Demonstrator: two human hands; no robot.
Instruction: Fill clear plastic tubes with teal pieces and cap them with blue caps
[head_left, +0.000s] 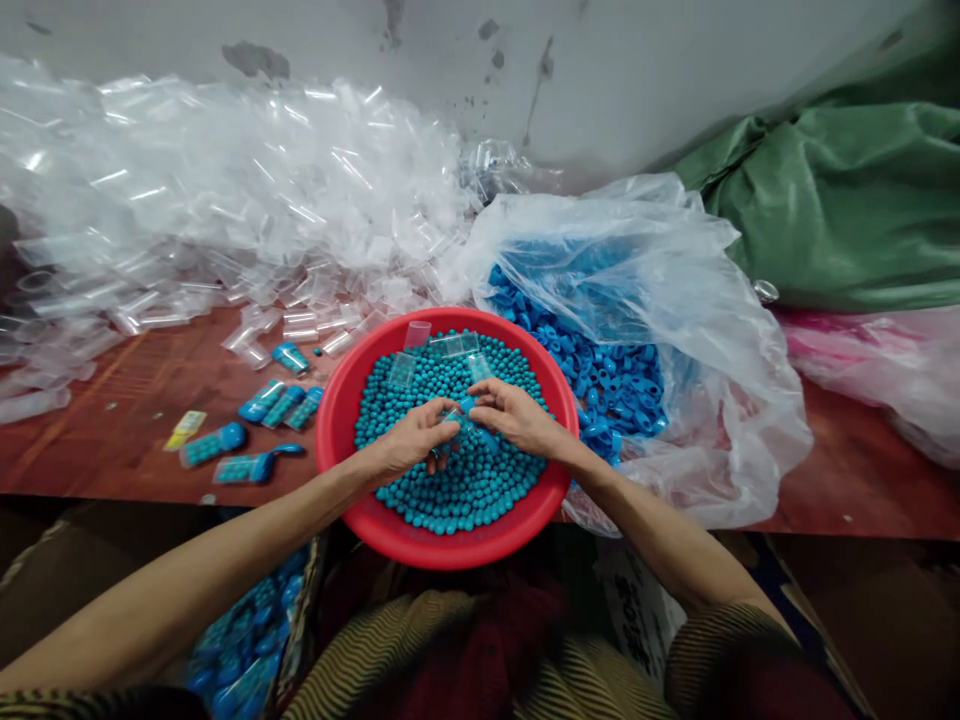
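Note:
Over a red basin (pixel 555 400) of small blue-green balls (pixel 450 515), both my hands are close together. My left hand (pixel 416 437) has its fingers closed around a clear plastic tube (pixel 451 420). Pinched in the fingers of my right hand (pixel 516 416) is a blue cap (pixel 468 404), right at the tube's upper end; whether it is seated on the tube I cannot tell. Several other clear tubes, one a standing tube (pixel 417 335), rest on the balls beyond my hands.
A large heap of clear tubes (pixel 262 190) lies at the back left. Filled capped tubes (pixel 285 407) lie left of the basin. Blue caps (pixel 600 380) spill from a plastic bag (pixel 712 320) on the right. Below the table's front edge is a box of filled tubes (pixel 244 640).

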